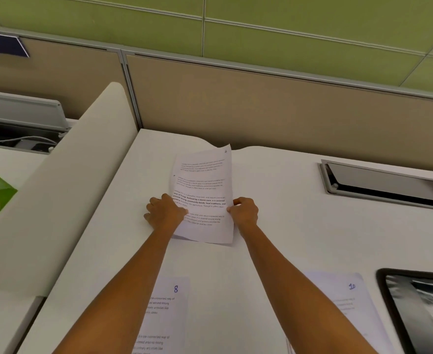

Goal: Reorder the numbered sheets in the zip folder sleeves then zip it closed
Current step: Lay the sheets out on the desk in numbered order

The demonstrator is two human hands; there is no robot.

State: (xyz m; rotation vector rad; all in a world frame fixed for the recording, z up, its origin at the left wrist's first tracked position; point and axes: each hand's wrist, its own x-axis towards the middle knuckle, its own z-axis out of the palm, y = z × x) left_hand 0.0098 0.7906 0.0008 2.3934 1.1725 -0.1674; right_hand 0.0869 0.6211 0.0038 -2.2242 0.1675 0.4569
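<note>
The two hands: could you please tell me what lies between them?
In the head view, a printed sheet spans the gap; the left hand and right hand grip its side edges.

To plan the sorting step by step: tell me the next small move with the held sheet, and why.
Probably lay the held sheet flat on the desk beyond sheet 8 and sheet 10. The left hand and right hand grip its side edges, and the numbered sheets already lie spread out face up. Its corner number is too small to read.
</note>
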